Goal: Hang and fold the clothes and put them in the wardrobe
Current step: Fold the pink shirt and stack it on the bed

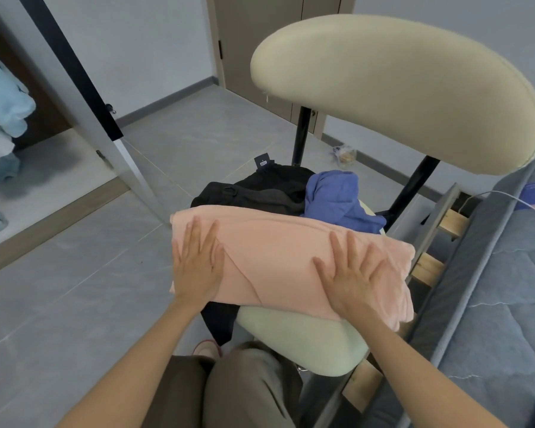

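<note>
A folded peach garment (278,251) lies across the seat of a pale chair (306,338). My left hand (198,261) presses flat on its left end, fingers straight. My right hand (352,273) lies flat on its right part, fingers spread. Behind the peach garment a black garment (260,189) and a crumpled blue garment (337,196) are piled on the seat. The wardrobe (22,168) stands open at the left, with light blue clothes (3,100) hanging inside.
The chair's cream backrest (399,88) rises on black posts beyond the pile. A grey mattress (501,288) on a slatted bed frame runs along the right. The wardrobe's open door edge (84,81) slants between wardrobe and chair. Grey tiled floor (74,288) spreads to the left.
</note>
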`<control>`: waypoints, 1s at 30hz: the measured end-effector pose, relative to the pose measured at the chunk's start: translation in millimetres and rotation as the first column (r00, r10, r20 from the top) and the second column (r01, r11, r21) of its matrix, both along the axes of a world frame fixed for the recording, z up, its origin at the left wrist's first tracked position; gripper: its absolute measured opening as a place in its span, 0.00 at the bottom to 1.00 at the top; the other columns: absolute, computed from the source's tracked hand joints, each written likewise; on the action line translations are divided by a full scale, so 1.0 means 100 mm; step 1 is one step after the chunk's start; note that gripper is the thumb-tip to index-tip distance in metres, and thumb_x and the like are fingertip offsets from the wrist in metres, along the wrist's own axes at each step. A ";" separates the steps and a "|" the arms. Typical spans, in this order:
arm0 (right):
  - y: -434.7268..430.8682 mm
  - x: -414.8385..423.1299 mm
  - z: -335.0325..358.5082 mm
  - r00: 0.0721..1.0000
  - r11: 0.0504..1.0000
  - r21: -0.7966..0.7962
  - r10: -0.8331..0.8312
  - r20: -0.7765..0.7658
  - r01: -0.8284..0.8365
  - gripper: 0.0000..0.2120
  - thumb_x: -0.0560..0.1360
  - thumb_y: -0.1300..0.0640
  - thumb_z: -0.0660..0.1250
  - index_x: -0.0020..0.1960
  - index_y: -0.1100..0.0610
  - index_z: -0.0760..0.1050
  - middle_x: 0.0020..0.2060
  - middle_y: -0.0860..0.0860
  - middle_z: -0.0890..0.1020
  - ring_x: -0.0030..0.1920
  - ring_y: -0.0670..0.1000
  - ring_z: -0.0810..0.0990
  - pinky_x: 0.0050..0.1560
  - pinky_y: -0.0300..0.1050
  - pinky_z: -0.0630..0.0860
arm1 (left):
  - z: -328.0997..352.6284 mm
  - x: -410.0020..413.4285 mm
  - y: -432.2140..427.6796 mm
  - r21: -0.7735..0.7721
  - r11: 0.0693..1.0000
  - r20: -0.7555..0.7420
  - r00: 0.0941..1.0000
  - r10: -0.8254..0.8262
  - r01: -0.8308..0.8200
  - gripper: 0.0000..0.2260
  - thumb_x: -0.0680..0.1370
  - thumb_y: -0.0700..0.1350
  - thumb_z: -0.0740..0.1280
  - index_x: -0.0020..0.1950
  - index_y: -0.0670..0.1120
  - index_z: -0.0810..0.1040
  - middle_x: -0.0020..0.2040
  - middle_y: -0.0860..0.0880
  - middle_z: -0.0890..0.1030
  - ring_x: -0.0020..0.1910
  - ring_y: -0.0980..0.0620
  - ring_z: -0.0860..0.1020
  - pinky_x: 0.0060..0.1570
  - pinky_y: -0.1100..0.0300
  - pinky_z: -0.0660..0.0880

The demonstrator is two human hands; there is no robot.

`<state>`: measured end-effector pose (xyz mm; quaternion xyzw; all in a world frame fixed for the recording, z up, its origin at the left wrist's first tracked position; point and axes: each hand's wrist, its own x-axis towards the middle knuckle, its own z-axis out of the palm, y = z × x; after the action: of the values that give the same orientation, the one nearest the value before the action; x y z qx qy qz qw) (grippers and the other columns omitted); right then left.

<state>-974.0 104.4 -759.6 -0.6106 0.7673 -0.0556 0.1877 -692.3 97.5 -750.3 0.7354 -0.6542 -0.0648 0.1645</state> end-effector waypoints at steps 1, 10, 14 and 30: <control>0.01 -0.06 0.00 0.999 0.999 0.022 -0.049 0.000 0.049 0.33 0.74 0.30 0.39 0.75 0.38 0.33 0.76 0.45 0.36 0.74 0.62 0.32 0.69 0.60 0.27 | -0.02 0.02 -0.01 0.023 0.999 -0.032 0.999 0.038 -0.037 0.23 0.82 0.54 0.45 0.77 0.55 0.48 0.78 0.49 0.44 0.77 0.52 0.42 0.74 0.51 0.39; 0.18 -0.08 0.12 0.999 0.995 -0.101 0.015 0.030 -0.012 0.27 0.82 0.46 0.42 0.77 0.49 0.35 0.77 0.52 0.40 0.77 0.54 0.38 0.75 0.53 0.37 | 0.11 0.16 0.18 0.036 0.988 -0.321 0.934 0.157 -0.153 0.25 0.82 0.49 0.52 0.78 0.47 0.50 0.77 0.45 0.52 0.75 0.45 0.52 0.73 0.49 0.52; 0.34 0.30 0.16 0.930 0.910 -0.218 0.367 0.029 -0.352 0.27 0.82 0.47 0.47 0.75 0.38 0.36 0.77 0.47 0.39 0.77 0.53 0.38 0.73 0.55 0.35 | 0.12 0.26 0.51 0.022 0.937 -0.376 0.865 0.331 -0.349 0.23 0.77 0.47 0.67 0.67 0.38 0.66 0.62 0.38 0.69 0.62 0.39 0.66 0.59 0.45 0.68; 0.59 0.88 0.22 0.798 0.809 0.027 0.585 -0.146 -0.587 0.39 0.78 0.59 0.55 0.75 0.45 0.29 0.75 0.49 0.31 0.75 0.62 0.36 0.69 0.70 0.54 | 0.07 0.25 0.69 0.235 0.886 -0.566 0.685 0.459 -0.399 0.10 0.77 0.49 0.68 0.52 0.44 0.80 0.51 0.48 0.81 0.43 0.54 0.74 0.42 0.61 0.68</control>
<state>-886.1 163.3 -737.3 -0.8221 0.5521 0.0426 0.1325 -667.7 166.2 -742.8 0.8140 -0.3719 -0.2870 0.3415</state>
